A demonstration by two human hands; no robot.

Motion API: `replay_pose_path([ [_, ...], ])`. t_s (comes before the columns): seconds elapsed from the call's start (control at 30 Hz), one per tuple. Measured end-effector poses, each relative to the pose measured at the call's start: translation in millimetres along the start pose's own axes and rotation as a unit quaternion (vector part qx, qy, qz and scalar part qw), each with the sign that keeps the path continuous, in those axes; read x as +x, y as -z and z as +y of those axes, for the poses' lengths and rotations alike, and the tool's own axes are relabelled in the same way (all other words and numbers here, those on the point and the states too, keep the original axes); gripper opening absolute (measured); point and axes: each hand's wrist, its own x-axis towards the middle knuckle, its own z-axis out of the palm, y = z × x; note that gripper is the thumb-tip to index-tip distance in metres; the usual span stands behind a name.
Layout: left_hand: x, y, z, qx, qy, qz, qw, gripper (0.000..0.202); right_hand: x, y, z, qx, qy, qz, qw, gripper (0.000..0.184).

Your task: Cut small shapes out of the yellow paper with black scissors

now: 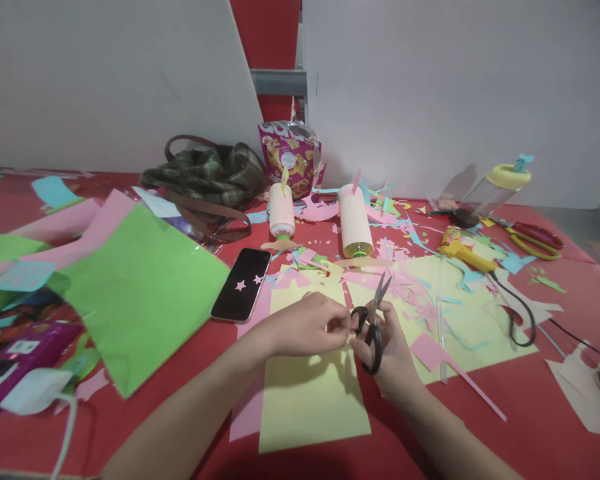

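My right hand (394, 350) is wrapped around a pair of scissors (374, 348) with black handles, its slightly parted blades pointing up and away from me. Close against the scissors' handles, my left hand (313, 325) is closed in a pinch; whatever its fingertips may hold is too small to make out. Below both hands lies a pale yellow paper sheet (310, 407), partly over a pink sheet (247, 417). Just left of them, a black-screened phone (240, 287) carries two small pink paper stars (241, 286).
Two cream paper-wrapped bottles (281, 210) stand beyond my hands among coloured paper scraps. A yellow glue gun (465, 253) and its cord lie right, near red-handled pliers (535, 233) and a clear cylinder (495, 193). Green paper (145, 287) covers the left; a snack bag (290, 157) stands behind.
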Motion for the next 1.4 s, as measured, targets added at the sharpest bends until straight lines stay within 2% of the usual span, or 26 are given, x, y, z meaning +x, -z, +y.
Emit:
replay_pose_path([
  [0.17, -1, 0.7, -2, 0.026, 0.000, 0.011, 1.000, 0.019, 1, 1, 1, 0.023, 0.006, 0.022, 0.999, 0.034],
  [0.43, 2, -3.2, 0, 0.045, -0.019, -0.013, 0.999, 0.017, 2, 2, 6, 0.041, 0.012, 0.051, 0.998, 0.036],
  [0.87, 4, -5.5, -2, -0.008, -0.003, 0.018, 1.000, 0.018, 2, 1, 3, 0.059, -0.001, 0.036, 0.998, 0.036],
  [1.0, 4, -1.0, -2, -0.054, 0.015, 0.074, 0.996, 0.019, 3, 1, 3, 0.062, -0.011, 0.004, 0.998, 0.036],
  [1.2, 3, 4.3, -2, -0.088, 0.051, 0.197, 0.975, 0.021, 0, 0, -1, 0.010, -0.006, -0.091, 0.996, 0.038],
  [1.4, 4, 1.7, 0, -0.117, 0.049, 0.190, 0.974, 0.019, -1, 0, -4, -0.022, -0.012, -0.136, 0.990, 0.042],
])
